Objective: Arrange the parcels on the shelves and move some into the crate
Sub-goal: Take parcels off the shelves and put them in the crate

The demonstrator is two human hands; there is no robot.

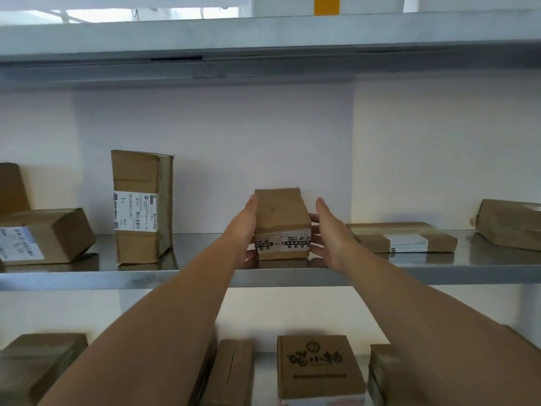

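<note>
Both bare arms reach forward to the middle shelf (205,276), a metal board with a reflective top. A small brown parcel (281,224) stands upright on it near the front edge, with a white printed tape band across its lower front. The left hand (244,230) lies flat against the parcel's left side, fingers extended and together, thumb low by the bottom corner. The right hand (329,232) is at the parcel's right side with the palm turned inward and fingers spread moderately; the fingertips reach behind the right edge, but whether the palm presses the cardboard cannot be told — a narrow gap appears between thumb and box. Left of this, well apart, a tall parcel (142,206) stands on end with a white shipping label on its front. Further left a labelled box (44,235) rests tilted, and a partly cropped carton (11,186) stands behind it. To the right, a flat parcel (404,237) lies on the shelf with a white label on its front edge, and a larger wrapped parcel (509,224) sits at the frame edge. On the lower shelf, a printed box (319,367) stands between the forearms, with further brown cartons on either side — partly hidden by the arms. An upper shelf (263,33) spans the top.
</note>
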